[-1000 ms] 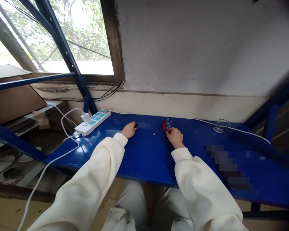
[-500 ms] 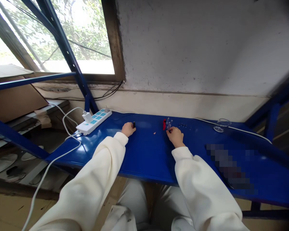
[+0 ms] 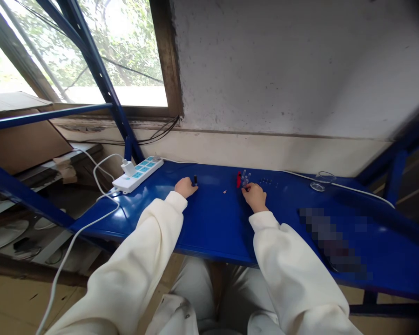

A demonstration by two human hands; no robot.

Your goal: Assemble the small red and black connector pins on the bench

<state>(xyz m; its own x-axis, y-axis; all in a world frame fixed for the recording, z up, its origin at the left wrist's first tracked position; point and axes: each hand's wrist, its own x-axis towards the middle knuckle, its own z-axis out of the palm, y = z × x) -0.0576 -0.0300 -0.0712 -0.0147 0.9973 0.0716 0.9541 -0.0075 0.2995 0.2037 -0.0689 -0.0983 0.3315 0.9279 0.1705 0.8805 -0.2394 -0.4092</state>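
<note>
My left hand [image 3: 185, 187] rests low over the blue table [image 3: 209, 223], its fingers closed around a small dark cylinder [image 3: 195, 179] that stands upright. To the right, my right hand [image 3: 256, 197] has its fingertips pinched together at the near end of a group of small clear tubes [image 3: 246, 177]. Whether a tube is between those fingers is hidden. A red object [image 3: 239, 179] lies against the left side of the tubes. Several tiny clear pieces [image 3: 266, 181] are spread just right of them, and a small pinkish scrap [image 3: 224, 191] lies between my hands.
A white power strip [image 3: 138, 175] with a plug and cable sits at the table's left end. Toward the right are a clear cup [image 3: 323, 180], a white cable [image 3: 363, 193] and a blurred-out dark long object [image 3: 335, 246]. Blue metal posts [image 3: 101, 70] frame the table.
My left fingers have shifted slightly down the dark cylinder, so more of it shows. My right hand stays at the tubes almost unmoved. The view has shifted a little.
</note>
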